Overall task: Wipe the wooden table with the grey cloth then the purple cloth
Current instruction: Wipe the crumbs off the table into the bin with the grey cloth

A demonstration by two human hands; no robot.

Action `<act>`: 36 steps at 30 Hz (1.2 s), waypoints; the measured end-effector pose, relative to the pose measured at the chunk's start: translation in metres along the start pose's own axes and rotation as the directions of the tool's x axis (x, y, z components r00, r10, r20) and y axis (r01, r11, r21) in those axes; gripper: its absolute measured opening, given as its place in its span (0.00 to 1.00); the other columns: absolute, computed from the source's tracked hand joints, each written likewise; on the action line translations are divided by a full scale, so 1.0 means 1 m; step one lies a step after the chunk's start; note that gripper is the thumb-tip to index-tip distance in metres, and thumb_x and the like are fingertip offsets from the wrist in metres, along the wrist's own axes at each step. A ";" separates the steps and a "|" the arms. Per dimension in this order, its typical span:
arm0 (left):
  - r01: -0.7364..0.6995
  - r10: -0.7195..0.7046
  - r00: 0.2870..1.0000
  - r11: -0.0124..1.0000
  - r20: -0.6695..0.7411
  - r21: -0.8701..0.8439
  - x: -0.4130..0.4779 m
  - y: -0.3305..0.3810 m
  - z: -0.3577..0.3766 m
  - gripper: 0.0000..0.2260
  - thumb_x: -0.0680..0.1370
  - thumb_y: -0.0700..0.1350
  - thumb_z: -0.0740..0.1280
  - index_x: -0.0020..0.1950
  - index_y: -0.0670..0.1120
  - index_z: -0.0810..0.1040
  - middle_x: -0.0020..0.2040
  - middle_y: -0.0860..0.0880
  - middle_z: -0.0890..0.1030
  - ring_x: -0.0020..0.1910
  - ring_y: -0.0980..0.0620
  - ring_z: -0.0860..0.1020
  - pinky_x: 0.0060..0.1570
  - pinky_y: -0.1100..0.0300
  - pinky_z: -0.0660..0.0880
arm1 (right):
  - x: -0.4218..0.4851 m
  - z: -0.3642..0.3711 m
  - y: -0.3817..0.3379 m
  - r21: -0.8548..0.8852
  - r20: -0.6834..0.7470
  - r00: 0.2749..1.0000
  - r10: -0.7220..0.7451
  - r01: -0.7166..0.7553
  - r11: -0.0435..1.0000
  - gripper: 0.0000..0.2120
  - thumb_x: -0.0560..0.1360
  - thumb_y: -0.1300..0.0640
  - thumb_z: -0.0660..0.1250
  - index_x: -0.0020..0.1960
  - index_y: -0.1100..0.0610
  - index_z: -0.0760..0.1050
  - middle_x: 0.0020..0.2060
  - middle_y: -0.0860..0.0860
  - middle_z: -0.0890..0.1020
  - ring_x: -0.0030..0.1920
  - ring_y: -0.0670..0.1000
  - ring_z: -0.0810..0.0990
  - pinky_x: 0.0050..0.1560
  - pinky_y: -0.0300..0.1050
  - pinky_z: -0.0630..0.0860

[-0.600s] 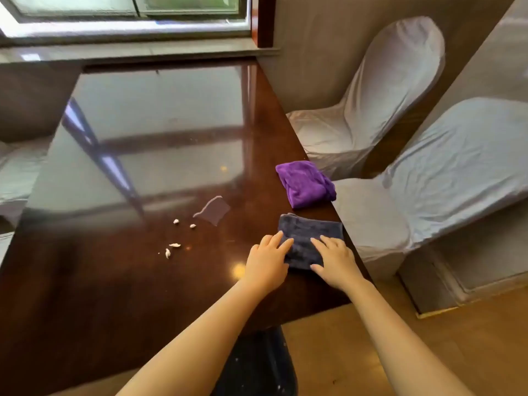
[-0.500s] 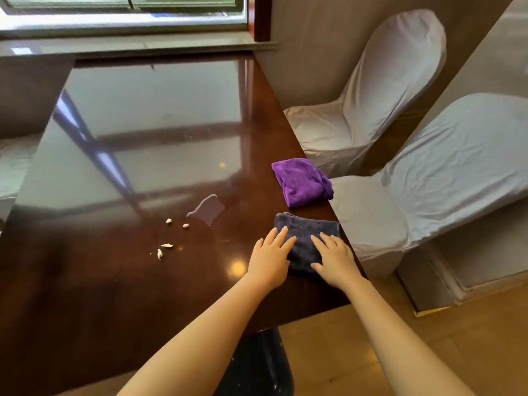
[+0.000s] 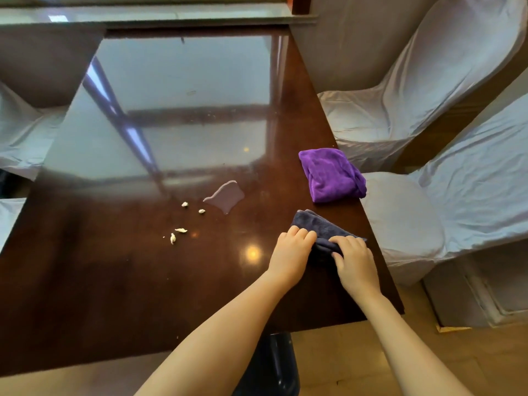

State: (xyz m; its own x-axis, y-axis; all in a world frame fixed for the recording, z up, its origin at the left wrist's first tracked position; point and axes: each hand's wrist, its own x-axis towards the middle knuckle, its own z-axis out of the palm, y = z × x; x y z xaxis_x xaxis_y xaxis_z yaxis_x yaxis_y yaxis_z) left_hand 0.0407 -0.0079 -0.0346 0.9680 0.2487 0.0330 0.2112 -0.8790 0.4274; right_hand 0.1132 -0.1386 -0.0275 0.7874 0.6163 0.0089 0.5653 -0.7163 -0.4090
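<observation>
Two hands: both on the grey cloth [image 3: 320,228]; the left hand [image 3: 290,251] has its fingers curled over the cloth's near-left part, and the right hand [image 3: 354,260] pinches the near-right edge, so both are closed on fabric.
Grey cloth place: folded, lying on the wooden table [image 3: 143,295] near its right edge, at about 3 o'clock from the table's middle.
Purple cloth place: purple cloth [image 3: 331,175] sits just beyond the grey one, at 12 o'clock from it, apart from it, untouched.
Handling: the grey cloth looks soft, light and limp; I judge it will bunch and slide easily on the glossy top, so a flat palm pressing the folded pad should serve better than a fingertip pinch.
Mess: puddle [image 3: 225,196] at 10 o'clock from the hands; crumbs [image 3: 181,230] further left, at 9 o'clock.
Counts: two cloths, one puddle, four larger crumbs plus a speck or two, two covered chairs [image 3: 428,90] at the right.
</observation>
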 end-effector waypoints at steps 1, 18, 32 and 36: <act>0.011 -0.012 1.000 1.000 -0.018 -0.023 -0.001 -0.002 -0.004 0.08 0.77 0.39 0.59 0.54 0.42 0.71 0.55 0.43 0.76 0.56 0.42 0.70 0.51 0.51 0.66 | 0.002 -0.003 -0.004 -0.006 0.003 1.000 -0.018 0.018 1.000 0.13 0.74 0.62 0.65 0.58 0.59 0.74 0.54 0.58 0.80 0.56 0.57 0.75 0.56 0.52 0.73; 0.210 -0.247 0.919 0.966 -0.308 -0.149 -0.005 -0.141 -0.196 0.07 0.75 0.39 0.64 0.52 0.39 0.74 0.48 0.38 0.79 0.54 0.40 0.72 0.46 0.56 0.64 | 0.128 -0.021 -0.204 0.110 -0.063 0.906 -0.419 0.424 0.899 0.12 0.75 0.62 0.62 0.58 0.58 0.73 0.53 0.59 0.80 0.52 0.62 0.73 0.53 0.56 0.71; 0.377 -0.411 0.905 0.894 -0.109 -0.241 -0.038 -0.268 -0.148 0.09 0.75 0.43 0.66 0.54 0.43 0.76 0.55 0.42 0.79 0.58 0.43 0.72 0.56 0.56 0.67 | 0.161 0.099 -0.247 0.022 0.199 0.887 -0.416 0.421 0.907 0.13 0.75 0.59 0.61 0.59 0.54 0.71 0.57 0.54 0.78 0.57 0.58 0.71 0.57 0.53 0.69; 0.491 -0.527 0.814 0.849 -0.243 -0.198 -0.076 -0.287 -0.130 0.17 0.78 0.45 0.61 0.67 0.47 0.70 0.70 0.44 0.70 0.69 0.45 0.66 0.67 0.51 0.62 | 0.161 0.110 -0.241 0.026 0.259 0.853 -0.453 0.463 0.886 0.21 0.70 0.57 0.64 0.62 0.54 0.70 0.63 0.54 0.73 0.63 0.57 0.67 0.65 0.51 0.64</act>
State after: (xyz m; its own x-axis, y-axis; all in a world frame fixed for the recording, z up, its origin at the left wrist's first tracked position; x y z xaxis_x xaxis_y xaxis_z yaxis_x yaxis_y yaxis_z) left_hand -0.1116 0.2788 -0.0421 0.6441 0.7647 0.0208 0.6275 -0.5437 0.5574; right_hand 0.0765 0.1693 -0.0282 0.3517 0.9351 -0.0433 0.8592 -0.3408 -0.3816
